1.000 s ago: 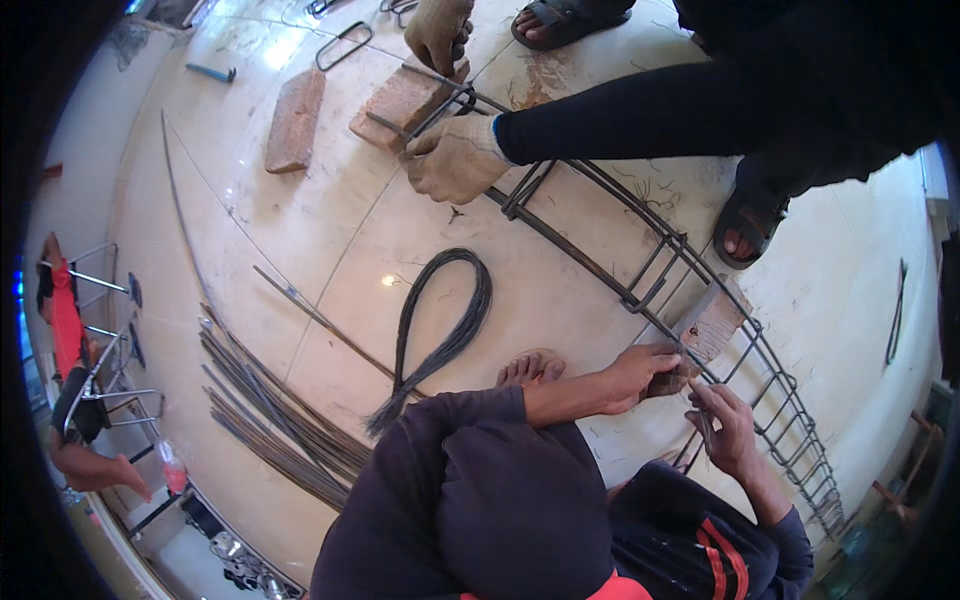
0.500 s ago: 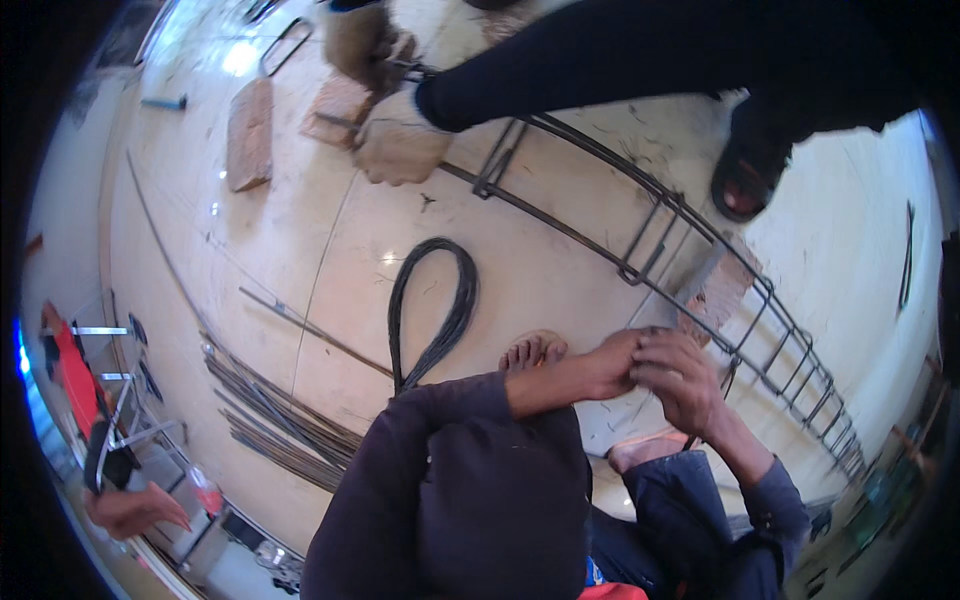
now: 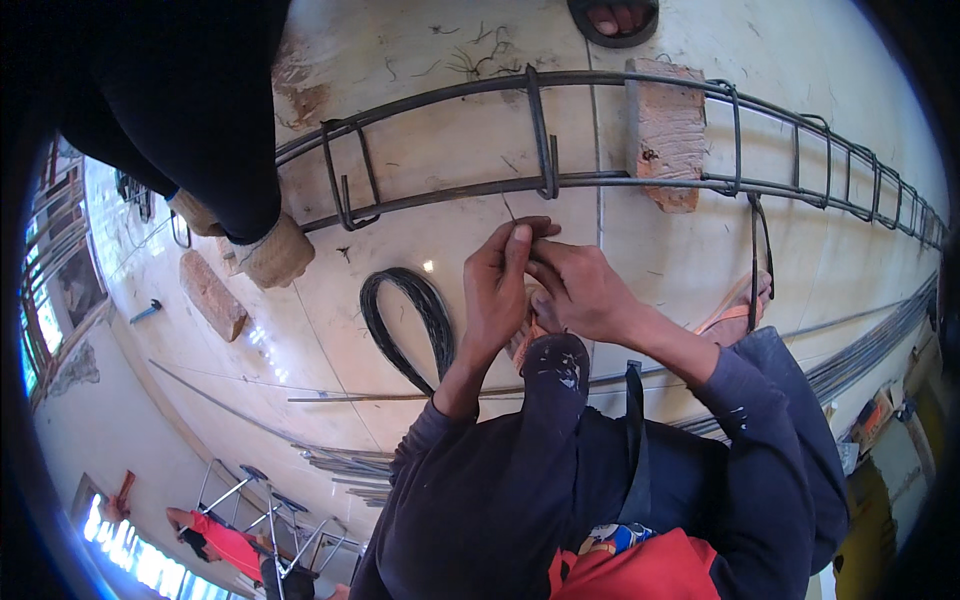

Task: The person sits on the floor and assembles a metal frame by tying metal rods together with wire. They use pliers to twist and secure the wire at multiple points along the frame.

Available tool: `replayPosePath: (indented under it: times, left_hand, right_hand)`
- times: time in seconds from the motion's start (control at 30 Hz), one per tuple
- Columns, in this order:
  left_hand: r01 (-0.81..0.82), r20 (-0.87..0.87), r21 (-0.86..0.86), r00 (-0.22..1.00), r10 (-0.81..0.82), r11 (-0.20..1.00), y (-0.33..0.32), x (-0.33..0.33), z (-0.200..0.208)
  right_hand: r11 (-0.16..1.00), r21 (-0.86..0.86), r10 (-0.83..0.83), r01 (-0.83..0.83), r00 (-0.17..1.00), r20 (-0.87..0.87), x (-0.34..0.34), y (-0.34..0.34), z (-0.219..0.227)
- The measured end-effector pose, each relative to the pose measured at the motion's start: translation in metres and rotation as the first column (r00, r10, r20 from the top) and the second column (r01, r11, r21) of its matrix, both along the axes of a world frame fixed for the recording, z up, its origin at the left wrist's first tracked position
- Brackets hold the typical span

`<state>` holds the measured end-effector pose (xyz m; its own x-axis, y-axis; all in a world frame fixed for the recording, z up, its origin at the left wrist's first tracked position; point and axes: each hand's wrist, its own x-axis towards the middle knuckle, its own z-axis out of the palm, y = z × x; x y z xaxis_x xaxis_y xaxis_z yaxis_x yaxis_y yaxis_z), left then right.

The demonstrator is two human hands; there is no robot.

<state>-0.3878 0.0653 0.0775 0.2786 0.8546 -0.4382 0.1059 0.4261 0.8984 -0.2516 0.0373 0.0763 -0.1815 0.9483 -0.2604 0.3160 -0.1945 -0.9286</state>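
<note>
In front of my lap, my left hand [image 3: 490,295] pinches a thin tie wire [image 3: 508,205] between thumb and fingers. The wire's end sticks up toward the near bar of a long rebar cage [image 3: 538,130] with square stirrups. My right hand [image 3: 592,288] is closed close beside it, fingertips at the left fingers; what lies between them is too small to make out. Left of my hands, a looped bundle of black wire [image 3: 437,325] lies on the floor. Farther left, a co-worker's gloved hand [image 3: 275,252] is by the cage's end.
A brick [image 3: 665,135] props the cage, and another brick [image 3: 212,295] lies at the left near a blue-handled tool [image 3: 146,312]. Long steel rods [image 3: 860,345] lie at the right. A sandalled foot [image 3: 612,22] stands beyond the cage. Another person in red [image 3: 235,548] is at lower left.
The view has swung, and the cage now runs across the top. My hands, overlapping before, are now side by side with a thin wire showing. The co-worker's gloved hands appear farther left.
</note>
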Motion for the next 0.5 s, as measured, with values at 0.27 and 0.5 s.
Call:
replayPosePath:
  times: [0.27, 0.5]
  left_hand:
    - [0.12, -0.221, 0.146, 0.971, -0.086, 0.982, 0.019, 0.003, 0.004]
    - [-0.045, -0.213, 0.202, 0.973, 0.088, 0.978, 0.043, -0.008, -0.008]
  right_hand:
    - [0.943, -0.204, -0.275, 0.262, 0.961, -0.037, -0.019, -0.005, 0.002]
    - [0.954, 0.164, -0.29, 0.249, 0.906, 0.308, 0.048, -0.012, -0.029]
